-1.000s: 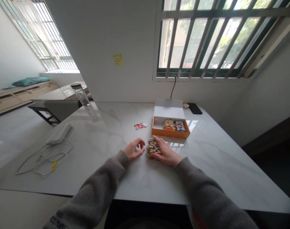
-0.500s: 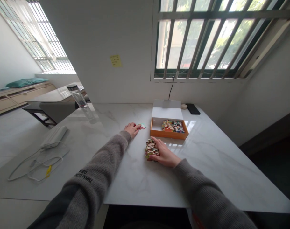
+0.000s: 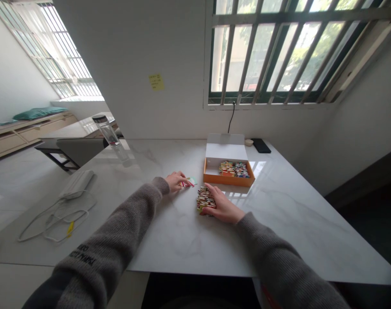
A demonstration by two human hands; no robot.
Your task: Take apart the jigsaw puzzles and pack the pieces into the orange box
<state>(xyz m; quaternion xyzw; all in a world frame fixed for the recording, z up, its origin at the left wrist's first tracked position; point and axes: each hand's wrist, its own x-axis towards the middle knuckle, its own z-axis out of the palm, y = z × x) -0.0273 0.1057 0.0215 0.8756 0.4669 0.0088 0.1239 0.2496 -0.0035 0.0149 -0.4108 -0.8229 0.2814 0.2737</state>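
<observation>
My left hand (image 3: 176, 181) is low over the white table with its fingers closed on a few flat, colourful puzzle pieces (image 3: 189, 183) in red, white and pale green. Their exact number is hidden by the fingers. To the right, my right hand (image 3: 223, 207) wraps around the side of a packed block of thin puzzle pieces (image 3: 205, 198), standing on edge on the tabletop. Just behind it is an open orange box (image 3: 229, 178) with a white inside. More puzzle pieces (image 3: 234, 169) stand in rows in its right part, while its left part shows bare white.
A phone (image 3: 261, 145) and a small round pale object (image 3: 249, 142) lie behind the box. A clear bottle (image 3: 108, 131) stands at the far left. A white power strip (image 3: 77, 184) with a looped cable (image 3: 52, 223) lies on the left. A chair (image 3: 81, 152) is beyond the table.
My left hand has come slightly nearer and to the left with the puzzle pieces, which now show more of their faces. My right hand stays on the block.
</observation>
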